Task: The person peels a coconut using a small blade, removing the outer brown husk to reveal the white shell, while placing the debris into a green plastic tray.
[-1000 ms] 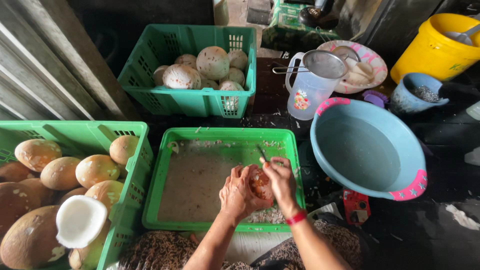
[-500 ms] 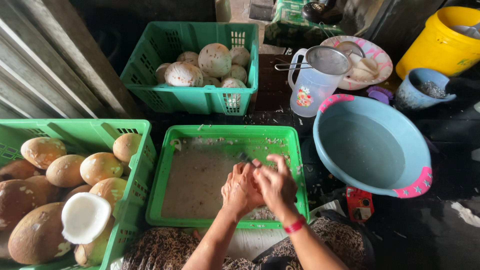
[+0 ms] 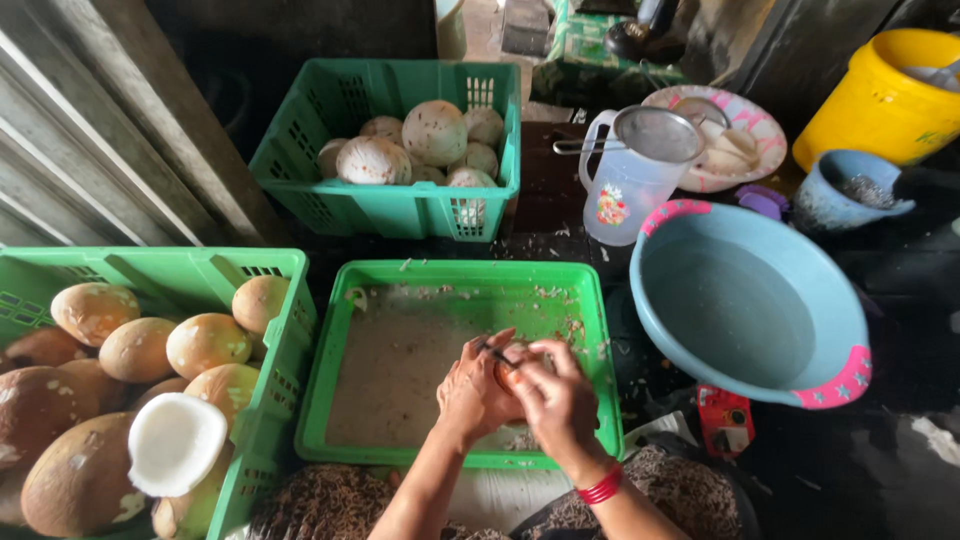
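Fingers (image 3: 505,372) around brown coconut piece (image 3: 512,375)

The shallow green tray (image 3: 455,290) is smooth moulded plastic, its floor dulled by a wet, greyish film and stuck fibre scraps. The two green crates (image 3: 390,210) are the same plastic, with slotted walls. The husked coconuts (image 3: 205,343) at the left look matt and brownish, rough in patches; one cut open shows dense, matt white flesh (image 3: 175,443). The paler peeled coconuts (image 3: 435,132) in the far crate are chalky and speckled. The blue basin (image 3: 750,310) is smooth plastic with a soft sheen (its grips are pink). The jug (image 3: 625,195) is translucent plastic under a fine metal mesh strainer (image 3: 658,133). The yellow bucket (image 3: 880,100) is glossy plastic.
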